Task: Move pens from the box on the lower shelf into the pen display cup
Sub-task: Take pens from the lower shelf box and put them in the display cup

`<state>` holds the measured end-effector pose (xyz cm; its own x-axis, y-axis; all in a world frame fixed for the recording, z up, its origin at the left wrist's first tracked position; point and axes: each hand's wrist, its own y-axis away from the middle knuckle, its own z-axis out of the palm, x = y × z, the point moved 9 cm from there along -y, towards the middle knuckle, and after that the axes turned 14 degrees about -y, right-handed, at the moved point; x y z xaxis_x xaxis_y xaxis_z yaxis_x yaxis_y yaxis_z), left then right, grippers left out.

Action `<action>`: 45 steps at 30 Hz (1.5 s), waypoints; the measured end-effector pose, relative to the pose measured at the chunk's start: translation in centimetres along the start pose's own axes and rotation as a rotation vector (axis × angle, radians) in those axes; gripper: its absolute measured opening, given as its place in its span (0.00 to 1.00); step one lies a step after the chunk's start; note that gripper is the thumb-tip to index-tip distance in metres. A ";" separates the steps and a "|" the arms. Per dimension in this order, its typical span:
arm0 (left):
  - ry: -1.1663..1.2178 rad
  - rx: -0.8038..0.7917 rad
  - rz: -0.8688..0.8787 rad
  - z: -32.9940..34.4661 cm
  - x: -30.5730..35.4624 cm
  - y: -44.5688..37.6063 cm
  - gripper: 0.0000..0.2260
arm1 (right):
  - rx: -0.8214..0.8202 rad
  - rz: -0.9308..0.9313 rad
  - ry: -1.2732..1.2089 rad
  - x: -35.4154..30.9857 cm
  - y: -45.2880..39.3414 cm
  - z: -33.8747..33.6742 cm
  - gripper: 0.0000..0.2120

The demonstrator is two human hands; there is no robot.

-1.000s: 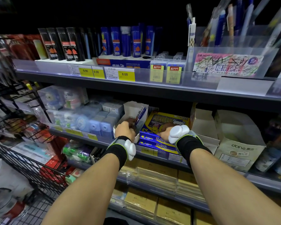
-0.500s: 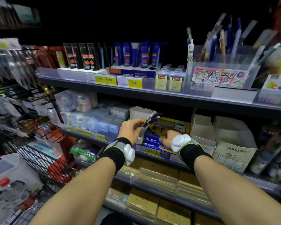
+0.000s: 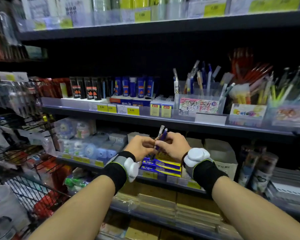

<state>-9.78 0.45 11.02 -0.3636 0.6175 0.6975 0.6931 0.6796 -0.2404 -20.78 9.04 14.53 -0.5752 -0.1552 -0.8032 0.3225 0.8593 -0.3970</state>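
In front of the lower shelf, both forearms reach in from the near edge, black wristbands w/ white pods on each wrist.

Left hand (image 3: 140,146): fingers curled in, pinching the lower part of the pens from the left side.
Right hand (image 3: 173,147): fingers curled round the same bundle from the right, thumb and forefinger closed on the shafts; the two hands meet at the pens.
Pens (image 3: 160,139): small bunch, approx. two or three, one w/ a clear silver-grey cap, one dark blue; held near upright, tips tilted a bit right, caps poking above the fingers. They're in the air in front of the lower shelf, below the shelf w/ the cups.
Box (image 3: 137,135): white carton on the lower shelf just behind the left hand; only its top edge shows, contents can't tell.
Blue-yellow packs (image 3: 160,166): stacked flat on the lower shelf under the hands.
Wire basket (image 3: 33,193): lower left, w/ red items inside.
Pen display cup (image 3: 198,101): clear, w/ a scribbled label on the front, on the shelf above and right of the hands; already holds several pens standing at angles. Well apart from the held bunch.
Price tags (image 3: 118,108): yellow, along that shelf's rail, left of the cup.
Blue tubes (image 3: 133,86): upright in a row behind the tags.
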 end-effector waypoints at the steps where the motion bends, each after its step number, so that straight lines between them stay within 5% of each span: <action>1: -0.003 -0.001 0.025 -0.3 1.3 -0.2 0.10 | 0.004 0.002 -0.005 -0.8 0.0 -1.0 0.11; 23: -0.034 0.217 0.300 -6.3 20.7 -3.3 0.10 | 0.228 -0.189 0.167 -14.5 -1.8 -16.9 0.05; 33: 0.029 0.441 0.263 -9.3 23.0 -6.0 0.07 | 0.415 -0.255 0.002 -15.8 -3.5 -21.6 0.12; 45: -0.107 0.564 0.286 -9.9 23.3 -7.5 0.06 | 0.339 -0.254 0.005 -15.0 -5.8 -20.5 0.10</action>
<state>-17.26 5.81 35.71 -0.2934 0.8217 0.4886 0.3483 0.5679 -0.7458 -29.48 16.39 38.00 -0.6718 -0.3382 -0.6590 0.3983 0.5851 -0.7064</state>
